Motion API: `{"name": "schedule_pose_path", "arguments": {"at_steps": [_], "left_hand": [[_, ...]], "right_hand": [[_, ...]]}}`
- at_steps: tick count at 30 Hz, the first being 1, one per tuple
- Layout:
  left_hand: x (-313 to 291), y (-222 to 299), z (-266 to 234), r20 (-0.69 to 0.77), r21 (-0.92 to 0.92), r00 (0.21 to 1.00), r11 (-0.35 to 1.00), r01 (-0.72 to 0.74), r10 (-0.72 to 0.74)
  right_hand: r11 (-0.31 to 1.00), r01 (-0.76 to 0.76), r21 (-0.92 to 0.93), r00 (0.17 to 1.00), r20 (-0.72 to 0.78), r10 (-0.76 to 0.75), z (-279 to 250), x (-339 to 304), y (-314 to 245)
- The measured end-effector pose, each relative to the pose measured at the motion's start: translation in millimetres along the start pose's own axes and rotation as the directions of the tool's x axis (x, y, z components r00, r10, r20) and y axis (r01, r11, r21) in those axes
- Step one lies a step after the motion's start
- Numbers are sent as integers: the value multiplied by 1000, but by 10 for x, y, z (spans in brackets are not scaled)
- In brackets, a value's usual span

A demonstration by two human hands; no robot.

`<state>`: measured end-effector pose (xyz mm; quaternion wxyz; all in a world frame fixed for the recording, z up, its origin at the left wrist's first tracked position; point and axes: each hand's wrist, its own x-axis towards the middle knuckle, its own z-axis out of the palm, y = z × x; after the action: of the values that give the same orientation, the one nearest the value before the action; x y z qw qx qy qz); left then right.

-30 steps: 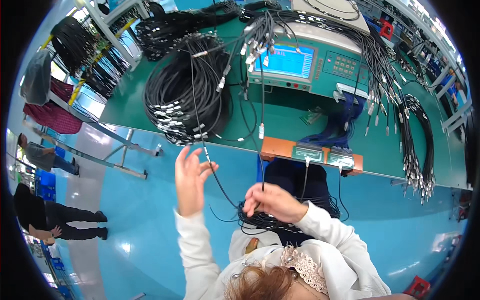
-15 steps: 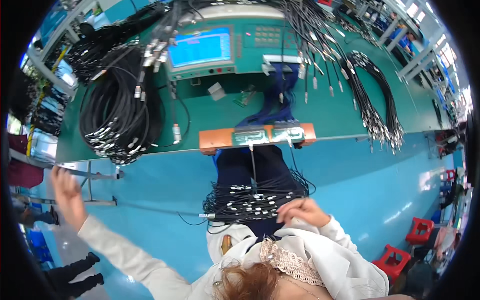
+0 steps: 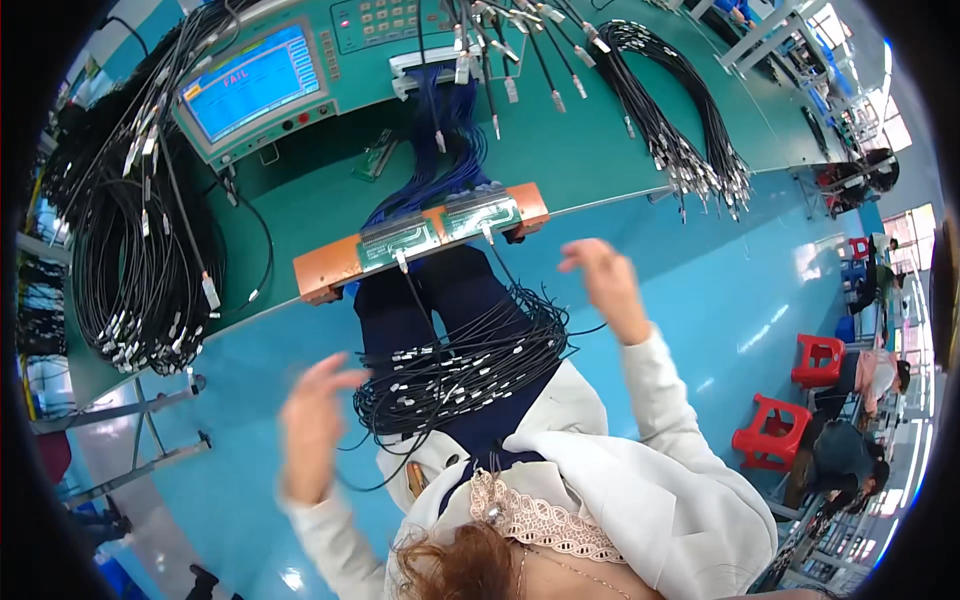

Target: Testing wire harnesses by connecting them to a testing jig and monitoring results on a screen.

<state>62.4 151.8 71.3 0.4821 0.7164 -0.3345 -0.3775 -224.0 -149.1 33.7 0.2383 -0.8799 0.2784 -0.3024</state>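
My left hand [image 3: 315,415] is in the air just left of my lap, smeared by motion; its fingers look stretched out and nothing shows in them. My right hand [image 3: 607,285] is raised right of my knees, fingers apart and without a visible object. A bundle of thin black cables [image 3: 455,375] with small white-and-silver plugs lies across my lap, between my hands. Two cables run from it to green circuit boards [image 3: 400,243] on an orange block [image 3: 328,266] at the table edge. Blue wires [image 3: 440,165] lead from these boards up to the tester.
The green tester [image 3: 370,25] with a lit blue screen [image 3: 255,85] stands on the green table [image 3: 560,165]. Coiled black cables [image 3: 140,260] hang at the left; another looped bundle [image 3: 690,105] lies right. Red stools [image 3: 772,432] and seated people are at the right.
My left hand has swung inward from the far left toward my lap. My right hand has lifted off the cables and moved up and right. The view has turned, and the screen shows large lettering.
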Motion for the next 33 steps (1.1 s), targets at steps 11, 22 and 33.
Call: {"name": "schedule_pose_path", "arguments": {"at_steps": [11,22,33], "left_hand": [[648,-202,1372,-126,-237,992,971,-40,11],[360,791,1036,72,-588,963,791,-168,258],[174,1673,755,-237,364,633,671,-646,737]], "right_hand": [[756,-553,350,818,401,413,653,-60,-582],[418,-494,762,857,509,84,46,540,-1540],[697,268,665,958,-257,-123,-283,785,-1890]]}}
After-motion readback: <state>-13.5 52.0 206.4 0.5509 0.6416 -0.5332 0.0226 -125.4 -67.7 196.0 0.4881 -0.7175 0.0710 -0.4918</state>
